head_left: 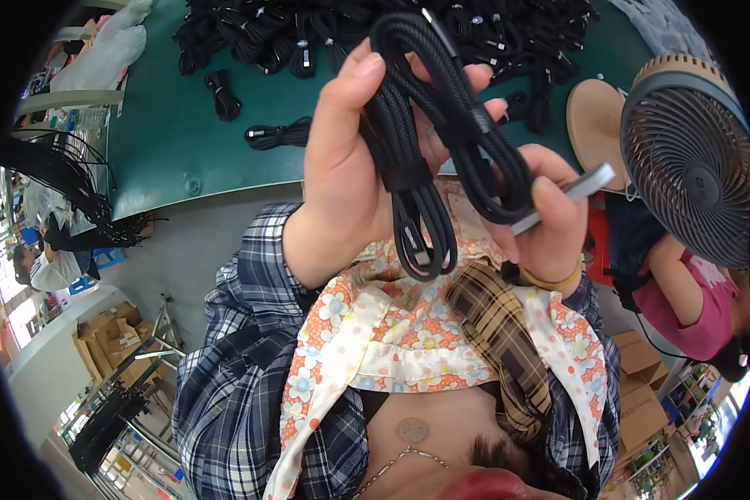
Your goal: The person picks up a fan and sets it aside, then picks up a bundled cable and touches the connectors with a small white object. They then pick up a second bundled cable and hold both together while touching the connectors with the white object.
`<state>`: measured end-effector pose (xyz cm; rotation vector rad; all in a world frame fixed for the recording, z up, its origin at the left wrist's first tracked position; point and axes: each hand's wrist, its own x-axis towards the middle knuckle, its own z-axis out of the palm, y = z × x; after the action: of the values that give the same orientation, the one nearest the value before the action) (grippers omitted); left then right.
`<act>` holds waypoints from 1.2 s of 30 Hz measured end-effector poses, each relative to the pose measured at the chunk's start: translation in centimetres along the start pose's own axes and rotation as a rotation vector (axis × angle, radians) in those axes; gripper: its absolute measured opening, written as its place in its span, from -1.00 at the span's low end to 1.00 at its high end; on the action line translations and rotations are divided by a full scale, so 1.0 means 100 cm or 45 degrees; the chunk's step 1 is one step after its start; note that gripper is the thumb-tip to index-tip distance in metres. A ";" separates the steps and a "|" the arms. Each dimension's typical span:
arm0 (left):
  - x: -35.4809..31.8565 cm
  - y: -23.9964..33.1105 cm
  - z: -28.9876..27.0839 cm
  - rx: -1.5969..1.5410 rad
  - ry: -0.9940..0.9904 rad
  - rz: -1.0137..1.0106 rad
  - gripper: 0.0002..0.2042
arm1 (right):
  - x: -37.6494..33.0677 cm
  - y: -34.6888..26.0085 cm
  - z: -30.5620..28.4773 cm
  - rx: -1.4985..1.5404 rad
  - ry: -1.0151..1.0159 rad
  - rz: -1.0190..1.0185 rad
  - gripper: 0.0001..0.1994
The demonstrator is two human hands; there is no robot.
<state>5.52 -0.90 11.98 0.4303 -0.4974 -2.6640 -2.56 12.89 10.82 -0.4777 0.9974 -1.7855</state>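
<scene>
Two coiled bundles of black braided cable are raised in front of me, above the table's near edge. My left hand (337, 171) is closed round one cable bundle (404, 171), which hangs down with a connector showing in its lower loop. Beside it, the second cable bundle (467, 125) slants down to the right, a silver connector at its top. My right hand (558, 221) grips that bundle's lower end. It also holds a flat silver metal tool (592, 182) that sticks out past the fingers; its kind is unclear.
A heap of black cable bundles (258, 33) covers the far side of the green table (167, 158). Single bundles lie nearer, left of my hands. A fan (700, 158) stands at right, close to a person in pink (692, 292). Black cables (67, 179) hang at left.
</scene>
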 end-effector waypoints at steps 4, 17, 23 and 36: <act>-0.011 0.000 0.006 -0.013 -0.228 0.019 -0.60 | -0.005 -0.002 0.005 0.021 -0.073 -0.140 -0.73; -0.015 0.001 0.012 0.035 -0.401 0.011 -0.59 | -0.012 0.001 0.010 0.108 0.025 -0.104 -0.68; -0.013 0.000 0.010 -0.033 -0.239 -0.086 -0.61 | -0.013 0.001 0.009 0.120 0.039 -0.082 -0.69; 0.003 -0.004 0.000 0.024 -0.016 -0.109 -0.66 | -0.005 -0.005 0.002 -0.374 0.104 -0.038 -0.73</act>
<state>5.12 -0.69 11.78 0.4501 -0.5189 -2.7480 -2.50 13.35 11.42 -0.6073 1.3251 -1.7025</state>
